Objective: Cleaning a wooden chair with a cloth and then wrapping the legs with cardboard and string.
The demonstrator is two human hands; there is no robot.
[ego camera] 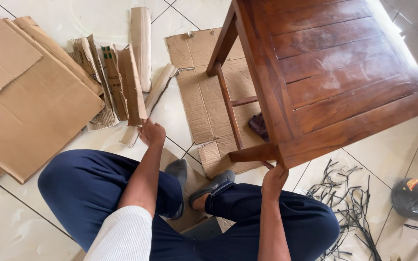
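I sit on a tiled floor with my legs in dark blue trousers. My left hand [151, 132] reaches forward and grips the lower end of a folded cardboard strip [132, 84] that stands tilted among other strips. My right hand [274, 177] holds the near corner of a brown wooden table [335, 72], just under its top. A flat cardboard sheet [204, 96] lies on the floor beneath the table's legs.
Large flat cardboard sheets [30, 96] are stacked at the left, with rolled and folded strips [95, 72] beside them. A tangle of black straps [344, 203] lies on the tiles at the right, next to a dark grey bag [417, 198].
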